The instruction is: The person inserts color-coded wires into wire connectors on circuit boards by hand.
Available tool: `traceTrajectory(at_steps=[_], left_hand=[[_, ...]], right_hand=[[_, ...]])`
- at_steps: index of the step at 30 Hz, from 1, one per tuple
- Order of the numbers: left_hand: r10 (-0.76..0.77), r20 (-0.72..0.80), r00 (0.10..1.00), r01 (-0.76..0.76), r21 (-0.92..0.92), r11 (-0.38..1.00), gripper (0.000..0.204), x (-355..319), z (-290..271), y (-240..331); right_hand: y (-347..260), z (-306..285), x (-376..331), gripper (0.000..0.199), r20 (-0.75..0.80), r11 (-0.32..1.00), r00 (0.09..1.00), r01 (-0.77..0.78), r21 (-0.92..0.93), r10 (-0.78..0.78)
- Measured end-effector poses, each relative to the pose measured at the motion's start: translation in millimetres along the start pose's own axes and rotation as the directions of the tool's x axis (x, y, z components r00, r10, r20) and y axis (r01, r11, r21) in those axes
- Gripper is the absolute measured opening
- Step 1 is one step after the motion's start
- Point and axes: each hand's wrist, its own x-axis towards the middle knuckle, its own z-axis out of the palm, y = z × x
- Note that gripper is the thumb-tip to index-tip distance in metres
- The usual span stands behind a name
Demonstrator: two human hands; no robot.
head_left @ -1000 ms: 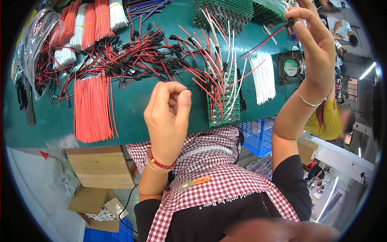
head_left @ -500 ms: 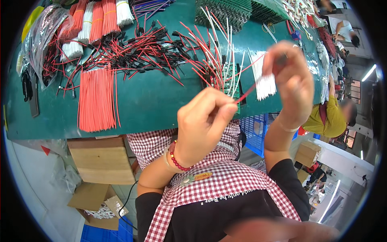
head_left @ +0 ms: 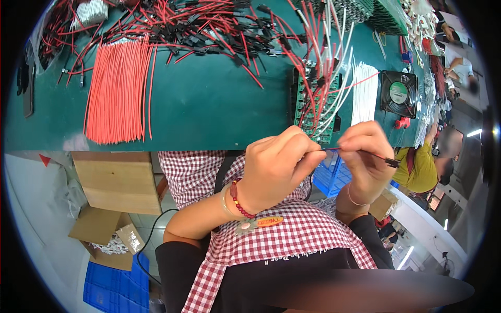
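Just off the table's front edge, my left hand (head_left: 284, 163) pinches one end of a thin red-and-black lead (head_left: 373, 154) between thumb and forefinger. My right hand (head_left: 366, 159) is closed on the same lead a short way along; a black connector (head_left: 391, 163) sticks out past its fingers. Beyond both hands stands a green circuit board (head_left: 304, 107) with red and white wires (head_left: 329, 57) rising from it. To its right lies a bundle of white wires (head_left: 365, 91), with one red wire crossing it.
A black square fan (head_left: 399, 94) lies at the right. Cut red wires (head_left: 117, 91) lie at the left, below a tangle of connector leads (head_left: 209, 26). Stacked green boards (head_left: 389, 15) stand at the back. A blue crate (head_left: 334, 180) sits below the table; a co-worker (head_left: 420, 169) is at the right.
My right hand has come down from its raised place and now sits level with my left, closer to it. The view has shifted, bringing the fan into sight.
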Motion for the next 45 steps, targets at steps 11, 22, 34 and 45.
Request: traceTrajectory(at_steps=[11, 22, 34, 45], left_hand=[[-0.06, -0.227, 0.972, 0.091, 0.131, 0.987, 0.008, 16.4, -44.1, -13.3], [-0.122, -0.207, 0.971, 0.142, 0.086, 0.986, 0.008, 23.7, -41.2, -25.5], [-0.132, -0.197, 0.971, 0.151, 0.085, 0.985, 0.007, 25.1, -39.9, -29.1], [-0.127, -0.195, 0.973, 0.148, 0.097, 0.984, 0.007, 25.3, -39.5, -29.2]], right_hand=[[28.1, -4.6, 48.7, 0.014, -0.093, 0.949, 0.984, 0.118, -0.293, -0.152], [27.9, 3.2, 53.1, 0.01, -0.044, 0.953, 0.997, 0.043, -0.298, -0.059], [25.9, 13.5, 54.6, 0.01, 0.08, 0.93, 0.995, -0.025, -0.367, 0.059], [27.9, 14.6, 53.0, 0.01, 0.089, 0.923, 0.993, -0.032, -0.384, 0.072]])
